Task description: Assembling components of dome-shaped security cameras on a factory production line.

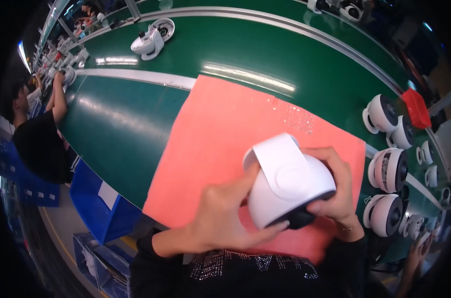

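Note:
Between my two hands is a white security camera (305,181) with a rounded body, a curved white bracket and a black front face tilted down toward me. My left hand (230,208) grips its left side, thumb near the bracket and fingers under the body. On the right side, my right hand (337,186) wraps round the shell, its thumb on the black rim. The camera is held over a salmon-pink cloth (200,139) that covers part of the green bench. Fingers behind and beneath the shell are hidden.
Several white cameras, among them one white camera (387,169), stand at the right. An opened camera (153,39) lies on the green belt (210,42). A red bin (415,109) sits far right, a blue bin (96,198) below left. A co-worker (41,129) works at the left.

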`<action>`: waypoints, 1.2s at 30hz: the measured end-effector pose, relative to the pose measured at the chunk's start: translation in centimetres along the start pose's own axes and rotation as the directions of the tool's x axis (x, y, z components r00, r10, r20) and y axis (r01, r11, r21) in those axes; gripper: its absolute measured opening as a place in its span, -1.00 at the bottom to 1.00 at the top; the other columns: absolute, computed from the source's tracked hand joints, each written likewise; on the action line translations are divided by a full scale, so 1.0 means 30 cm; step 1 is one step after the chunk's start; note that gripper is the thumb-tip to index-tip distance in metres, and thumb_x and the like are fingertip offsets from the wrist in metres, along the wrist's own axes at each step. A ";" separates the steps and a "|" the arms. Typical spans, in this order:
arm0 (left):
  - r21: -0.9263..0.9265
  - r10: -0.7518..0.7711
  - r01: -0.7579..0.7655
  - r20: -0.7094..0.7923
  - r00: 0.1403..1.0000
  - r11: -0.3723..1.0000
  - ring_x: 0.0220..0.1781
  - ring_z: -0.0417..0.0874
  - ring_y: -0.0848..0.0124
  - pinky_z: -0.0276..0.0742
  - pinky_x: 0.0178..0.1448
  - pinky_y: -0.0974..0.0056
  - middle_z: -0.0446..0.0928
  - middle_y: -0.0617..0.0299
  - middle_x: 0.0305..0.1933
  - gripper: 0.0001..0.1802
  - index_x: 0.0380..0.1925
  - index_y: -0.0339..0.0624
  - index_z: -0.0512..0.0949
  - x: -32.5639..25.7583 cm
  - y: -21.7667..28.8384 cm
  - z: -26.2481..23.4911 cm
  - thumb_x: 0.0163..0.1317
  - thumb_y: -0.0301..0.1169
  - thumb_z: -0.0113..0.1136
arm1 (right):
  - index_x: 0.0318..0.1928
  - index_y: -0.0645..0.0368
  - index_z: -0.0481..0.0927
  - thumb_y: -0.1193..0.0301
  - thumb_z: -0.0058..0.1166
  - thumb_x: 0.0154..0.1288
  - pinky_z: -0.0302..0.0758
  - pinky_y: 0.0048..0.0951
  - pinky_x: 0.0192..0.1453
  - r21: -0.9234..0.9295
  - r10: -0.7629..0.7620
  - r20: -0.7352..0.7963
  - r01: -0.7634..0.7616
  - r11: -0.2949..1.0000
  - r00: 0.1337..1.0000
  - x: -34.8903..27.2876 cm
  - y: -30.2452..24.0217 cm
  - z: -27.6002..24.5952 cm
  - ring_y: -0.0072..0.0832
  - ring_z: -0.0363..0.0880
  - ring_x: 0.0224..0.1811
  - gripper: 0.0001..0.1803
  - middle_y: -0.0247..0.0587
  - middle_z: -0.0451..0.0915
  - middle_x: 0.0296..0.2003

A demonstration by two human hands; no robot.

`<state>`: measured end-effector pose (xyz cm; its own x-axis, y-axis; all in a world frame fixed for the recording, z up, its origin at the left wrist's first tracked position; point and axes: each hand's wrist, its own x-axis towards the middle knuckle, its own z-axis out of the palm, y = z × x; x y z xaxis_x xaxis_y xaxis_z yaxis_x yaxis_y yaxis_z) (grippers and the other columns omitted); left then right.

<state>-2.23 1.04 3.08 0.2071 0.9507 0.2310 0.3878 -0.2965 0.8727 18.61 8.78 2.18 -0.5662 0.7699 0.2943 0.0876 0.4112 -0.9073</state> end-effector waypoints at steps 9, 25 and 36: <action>-0.659 0.107 -0.140 -0.091 0.990 0.739 0.16 0.42 0.29 0.28 0.25 0.19 0.41 0.00 0.09 -0.30 0.14 -0.39 0.27 0.214 -0.147 -0.051 0.02 -0.24 0.18 | 0.35 0.08 -0.11 0.35 0.39 -0.15 0.32 -0.17 0.22 0.278 -0.129 -0.064 0.141 0.950 0.990 0.079 0.028 -0.008 -0.24 0.23 0.26 0.12 -0.03 0.10 0.26; -0.859 -0.130 -0.034 -0.116 0.985 0.510 0.18 0.41 0.23 0.38 0.21 0.05 0.34 0.12 0.17 -0.32 0.18 -0.06 0.26 0.534 -0.207 0.086 0.25 0.19 -0.25 | 0.30 0.26 0.02 0.32 0.37 -0.16 0.49 -0.36 -0.02 0.110 -0.135 -0.689 0.287 0.952 0.712 0.269 0.181 0.068 -0.27 0.49 -0.02 0.03 0.05 0.39 0.03; 0.823 0.025 -0.282 0.311 0.950 0.493 0.44 -0.08 -0.02 -0.21 0.38 -0.21 -0.09 -0.10 0.41 -0.06 0.32 -0.01 0.08 0.281 -0.417 0.204 0.00 0.23 0.05 | 0.07 0.37 0.24 0.08 0.22 0.08 0.46 -0.29 0.11 0.851 0.592 -0.475 0.167 0.499 0.652 0.290 0.510 -0.158 -0.23 0.46 0.03 -0.26 -0.02 0.39 -0.02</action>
<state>0.16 12.21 -8.53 0.4858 0.8674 0.1077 0.8718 -0.4897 0.0113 18.91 24.08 -7.71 0.0717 0.9766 -0.2026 -0.7480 -0.0817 -0.6587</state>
